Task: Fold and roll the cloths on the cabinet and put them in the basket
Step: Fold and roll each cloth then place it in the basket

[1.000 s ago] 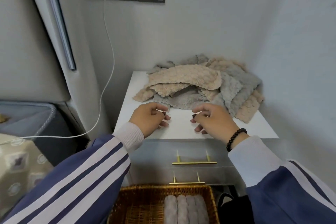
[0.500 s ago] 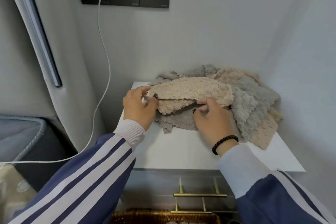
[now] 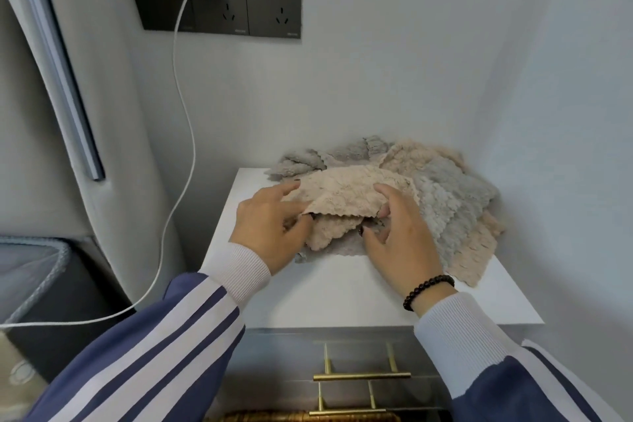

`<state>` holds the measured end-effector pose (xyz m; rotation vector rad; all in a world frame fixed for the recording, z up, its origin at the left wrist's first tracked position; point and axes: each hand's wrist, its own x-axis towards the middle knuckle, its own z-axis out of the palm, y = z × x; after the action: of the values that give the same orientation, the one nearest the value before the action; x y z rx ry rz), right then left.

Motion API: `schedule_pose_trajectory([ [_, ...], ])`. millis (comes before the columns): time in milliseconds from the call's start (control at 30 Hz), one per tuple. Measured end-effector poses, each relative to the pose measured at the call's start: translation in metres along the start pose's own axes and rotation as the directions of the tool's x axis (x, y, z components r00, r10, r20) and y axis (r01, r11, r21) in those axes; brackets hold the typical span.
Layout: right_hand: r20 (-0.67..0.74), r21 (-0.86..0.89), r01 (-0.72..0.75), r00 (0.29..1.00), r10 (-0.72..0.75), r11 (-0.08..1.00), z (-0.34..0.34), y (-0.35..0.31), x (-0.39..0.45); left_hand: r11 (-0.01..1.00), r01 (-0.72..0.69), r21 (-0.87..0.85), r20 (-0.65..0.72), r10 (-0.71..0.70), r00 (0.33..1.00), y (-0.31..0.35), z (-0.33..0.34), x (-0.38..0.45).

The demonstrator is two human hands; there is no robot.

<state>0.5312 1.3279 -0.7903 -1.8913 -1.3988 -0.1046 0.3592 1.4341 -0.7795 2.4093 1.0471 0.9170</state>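
Note:
A heap of fluffy beige and grey cloths [image 3: 445, 195] lies at the back right of the white cabinet top [image 3: 329, 288]. The topmost beige cloth [image 3: 346, 195] is lifted at its near edge. My left hand [image 3: 270, 226] pinches its left end and my right hand [image 3: 400, 233] pinches its right end, both at the front of the heap. Only the wicker basket's rim [image 3: 308, 416] shows at the bottom edge, below the drawer handles.
A dark wall socket [image 3: 212, 0] holds a white charger whose cable [image 3: 185, 134] hangs down the left of the cabinet. A grey padded panel [image 3: 51, 79] stands at left. Walls close in behind and to the right. Two brass drawer handles [image 3: 359, 376] face me.
Both hands went from the cabinet's bare front up to the heap and took hold of the top beige cloth, raising its near edge. The view tilted up, so the basket dropped nearly out of sight.

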Motion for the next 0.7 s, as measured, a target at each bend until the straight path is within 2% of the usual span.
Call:
schedule_pose_trajectory([
  [67,0.03,-0.061,0.008,1.0,-0.006,0.998,-0.002,0.0,-0.003,0.995,-0.097,0.031,0.038,0.096,0.995,-0.003,0.0,-0.009],
  [167,0.04,-0.114,-0.013,0.999,0.018,0.993,-0.004,-0.001,-0.006,0.983,-0.15,-0.104,0.037,0.155,0.987,0.002,-0.006,-0.02],
  [233,-0.022,-0.166,-0.049,0.999,0.046,0.985,-0.006,-0.001,-0.005,0.971,-0.177,-0.163,0.025,0.184,0.983,0.007,-0.012,-0.025],
  [300,-0.125,-0.151,-0.152,0.983,0.134,0.977,-0.01,0.0,-0.003,0.96,-0.169,-0.225,0.031,0.18,0.983,0.011,-0.019,-0.03],
  [367,-0.212,-0.088,-0.198,0.961,0.176,0.976,-0.015,0.002,-0.002,0.944,-0.127,-0.304,0.013,0.138,0.99,0.014,-0.026,-0.037],
  [467,-0.348,0.001,-0.089,0.934,0.084,0.996,-0.026,-0.006,-0.003,0.899,-0.065,-0.434,-0.046,0.05,0.998,0.02,-0.034,-0.04],
  [533,-0.394,0.133,-0.013,0.917,0.065,0.991,-0.039,-0.018,-0.006,0.841,-0.024,-0.541,-0.087,-0.028,0.996,0.023,-0.041,-0.039],
  [600,-0.396,0.276,0.041,0.915,0.075,0.96,-0.053,-0.026,-0.009,0.769,0.025,-0.639,-0.108,-0.122,0.987,0.022,-0.047,-0.036],
  [700,-0.271,0.372,0.032,0.96,0.075,0.928,-0.067,-0.028,-0.013,0.637,0.12,-0.762,-0.065,-0.26,0.964,0.018,-0.054,-0.037],
])
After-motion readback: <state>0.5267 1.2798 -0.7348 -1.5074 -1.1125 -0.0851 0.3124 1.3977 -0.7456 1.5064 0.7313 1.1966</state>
